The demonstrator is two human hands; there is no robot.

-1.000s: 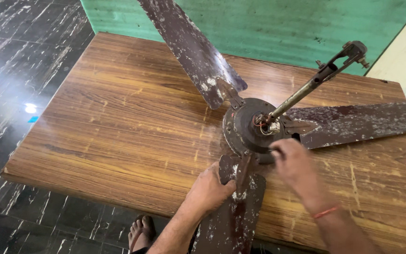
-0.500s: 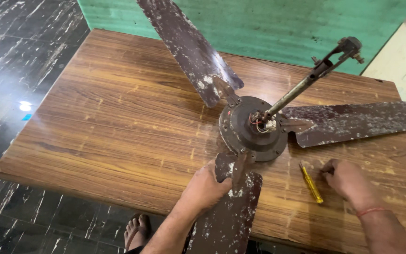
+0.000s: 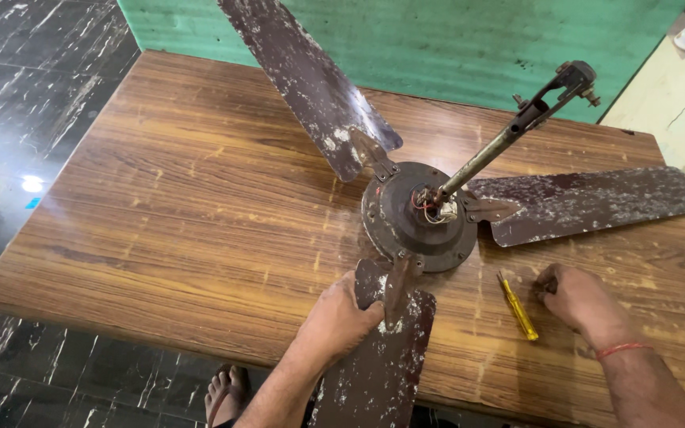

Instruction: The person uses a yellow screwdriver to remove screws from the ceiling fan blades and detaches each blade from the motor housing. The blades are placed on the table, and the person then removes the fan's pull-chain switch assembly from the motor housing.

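The right hand (image 3: 580, 305), seen a second ago at the hub (image 3: 422, 218) of the fan, has been lowered to the table (image 3: 200, 198), where it is now rested knuckles-down just right of the yellow screwdriver (image 3: 517, 307). The screwdriver, not visible a second ago, is now laid bare on the wood below the hub, and the hand has been drawn slightly closer to its handle than half a second ago. The wires at the base of the rod (image 3: 501, 143) have been uncovered by the hand's withdrawal.
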